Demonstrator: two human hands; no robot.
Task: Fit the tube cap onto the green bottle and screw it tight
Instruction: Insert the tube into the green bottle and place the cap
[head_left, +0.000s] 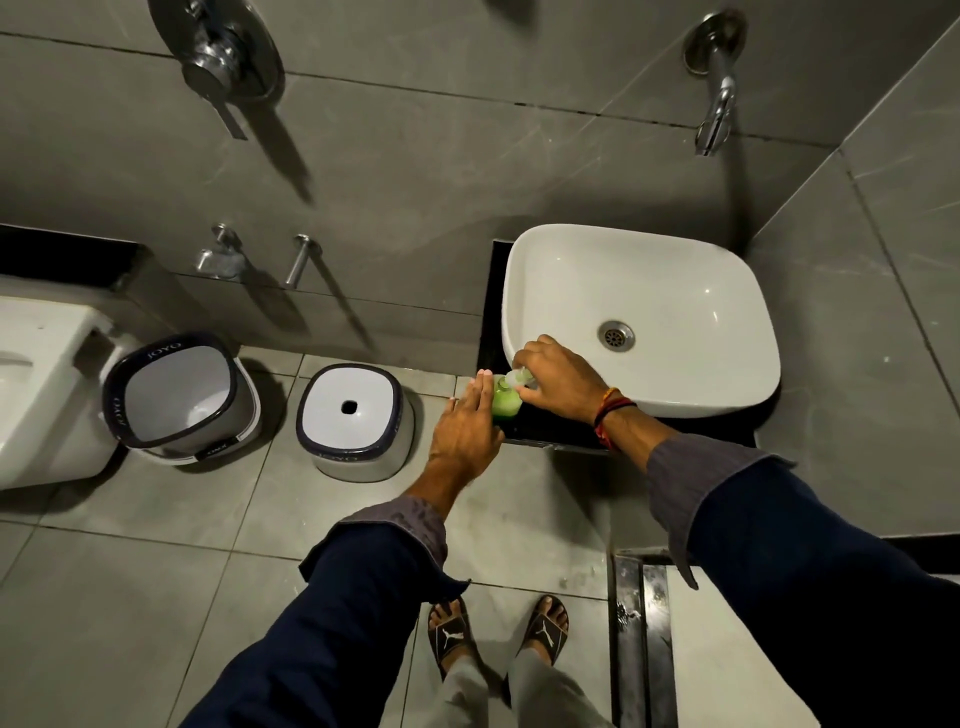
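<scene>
A small green bottle (506, 402) stands upright on the black counter (540, 426) at the left front corner of the white basin. My left hand (466, 427) rests flat against the bottle's left side, fingers stretched out, and hides part of it. My right hand (558, 379) comes over from the right and its fingertips pinch the pale tube cap (518, 376) on top of the bottle's neck. Most of the cap is covered by those fingers.
The white basin (717, 384) fills the counter to the right, with a wall tap (717, 111) above it. On the tiled floor to the left stand a white stool (358, 421) and an open bin (179, 397), with a toilet (41, 389) at the far left.
</scene>
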